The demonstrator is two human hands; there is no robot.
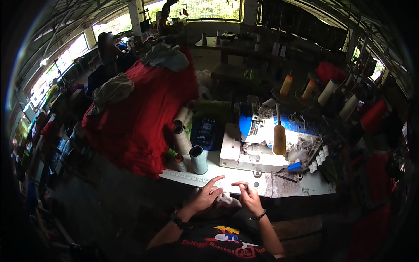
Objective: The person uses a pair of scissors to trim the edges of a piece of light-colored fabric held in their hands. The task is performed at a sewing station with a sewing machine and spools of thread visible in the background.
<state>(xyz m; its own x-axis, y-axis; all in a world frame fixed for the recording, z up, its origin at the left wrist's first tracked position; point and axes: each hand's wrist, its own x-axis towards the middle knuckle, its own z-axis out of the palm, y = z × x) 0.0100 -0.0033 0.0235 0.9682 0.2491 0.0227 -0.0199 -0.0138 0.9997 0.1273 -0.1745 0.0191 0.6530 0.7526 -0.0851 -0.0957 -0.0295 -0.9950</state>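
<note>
At the front edge of the white sewing table, my left hand is open, fingers stretched out and thumb apart. Just to its right, my right hand is closed, its index finger pointing left. A small dark thing seems to show between those fingers, too small to name. Below and between both hands lies a pale piece of cloth, partly in shadow; I cannot tell whether the left hand touches it. Beyond the hands stands a white and blue overlock sewing machine, with lint and threads over its top.
Left of the machine stand a grey-green thread cone, a cream cone and a blue tray of small items. A big red fabric heap flanks the table. A brown-handled tool hangs before the machine. Several thread cones stand behind right.
</note>
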